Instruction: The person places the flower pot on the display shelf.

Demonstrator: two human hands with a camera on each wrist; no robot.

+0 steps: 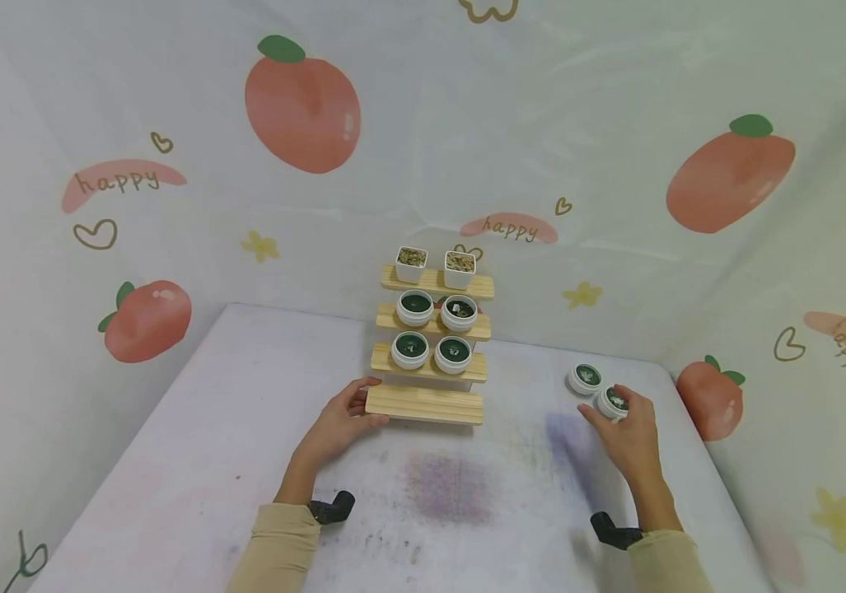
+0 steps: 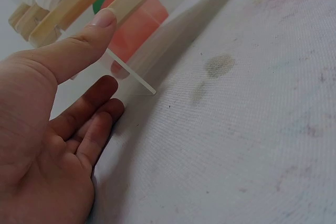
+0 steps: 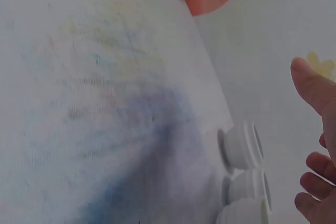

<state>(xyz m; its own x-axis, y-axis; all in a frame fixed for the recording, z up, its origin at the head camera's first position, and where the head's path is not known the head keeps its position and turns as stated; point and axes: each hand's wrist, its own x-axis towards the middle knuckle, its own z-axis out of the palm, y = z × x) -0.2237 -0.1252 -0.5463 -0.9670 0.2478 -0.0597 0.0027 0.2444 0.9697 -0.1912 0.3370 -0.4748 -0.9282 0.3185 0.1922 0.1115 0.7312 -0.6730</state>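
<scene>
Over on the left, the left hand [image 1: 334, 430] grasps the end of a four-tier stepped stand with pale wooden planks [image 1: 424, 403], thumb at the front edge of the lowest plank, fingertips at the back. It's a light hold, probably there to stop the stand sliding or tipping, and the left wrist view shows a thin, clear side panel [image 2: 131, 72] that looks like slim support.

Across to the right, the right hand [image 1: 633, 438] arches over a small round white pot with a dark green centre [image 1: 609, 403], thumb one side, fingers the other. Nothing gripped here: the right wrist view shows a gap between the loose fingers and the pots. That spread likely suits a round rim. The pot stands upright on the pale stained tabletop [image 1: 452, 486], just beside a matching white pot with a green top [image 1: 585, 379]; a third white rim [image 3: 244, 212] appears low in the wrist view.

And the pot itself? Smooth white wall, thick rim, pale flecks on the green, part of it hidden by fingers. Four similar round white pots [image 1: 410, 350] sit in pairs on the middle tiers, below two square white pots with grainy brown tops [image 1: 411, 272]; the steps presumably keep every row visible.
</scene>
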